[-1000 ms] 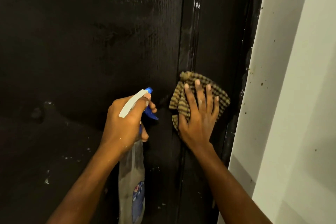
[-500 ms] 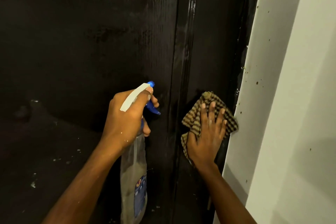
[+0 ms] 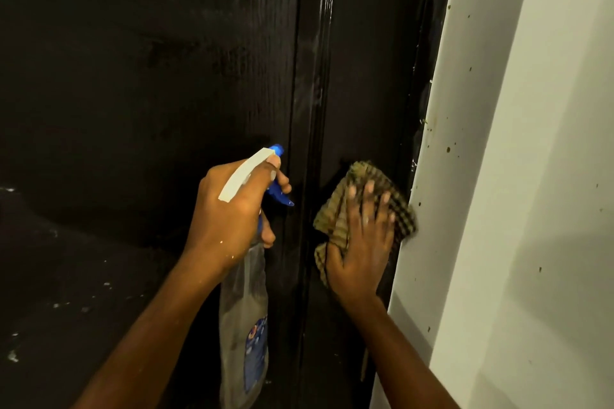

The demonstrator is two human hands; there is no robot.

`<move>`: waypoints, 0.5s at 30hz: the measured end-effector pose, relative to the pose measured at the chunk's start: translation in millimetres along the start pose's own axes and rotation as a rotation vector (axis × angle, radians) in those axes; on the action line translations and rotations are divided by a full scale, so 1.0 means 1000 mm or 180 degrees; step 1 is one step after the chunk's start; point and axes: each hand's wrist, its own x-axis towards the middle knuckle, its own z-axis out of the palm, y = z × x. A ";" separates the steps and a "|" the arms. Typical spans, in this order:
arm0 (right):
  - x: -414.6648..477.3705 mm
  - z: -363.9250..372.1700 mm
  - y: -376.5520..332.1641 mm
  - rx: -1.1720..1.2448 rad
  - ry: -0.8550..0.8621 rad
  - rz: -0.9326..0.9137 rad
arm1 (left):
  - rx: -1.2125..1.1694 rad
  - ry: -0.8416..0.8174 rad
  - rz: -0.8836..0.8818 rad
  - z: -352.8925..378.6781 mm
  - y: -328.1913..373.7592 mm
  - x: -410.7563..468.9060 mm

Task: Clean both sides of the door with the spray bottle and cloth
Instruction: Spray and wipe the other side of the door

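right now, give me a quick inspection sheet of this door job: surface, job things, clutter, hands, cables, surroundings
Surface: dark door, glossy sheen near the top, pale specks low on the left.
Job's things: spray bottle upright, blue nozzle toward the door; checked cloth flat against the door's right strip, next to the wall edge.
Clutter: nothing seen.
Hands: left hand grips the spray bottle's neck, a finger at the trigger; right hand presses the cloth with spread fingers.
Cables: nothing seen.
Surroundings: white wall on the right, dotted with dark specks.
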 end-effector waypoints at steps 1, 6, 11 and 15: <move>-0.018 0.002 0.006 -0.0061 -0.0077 -0.0135 | -0.0009 0.0005 0.0001 -0.001 -0.001 -0.003; -0.022 -0.001 0.011 0.0003 -0.0125 -0.0206 | 0.0039 0.0165 -0.0079 -0.012 -0.015 -0.021; 0.059 -0.011 -0.035 0.0068 0.0245 0.0043 | 0.0173 0.0321 -0.0163 -0.018 -0.027 -0.031; 0.049 -0.003 -0.042 -0.0036 0.0098 -0.0500 | 0.0355 0.0378 -0.0085 -0.017 -0.028 -0.039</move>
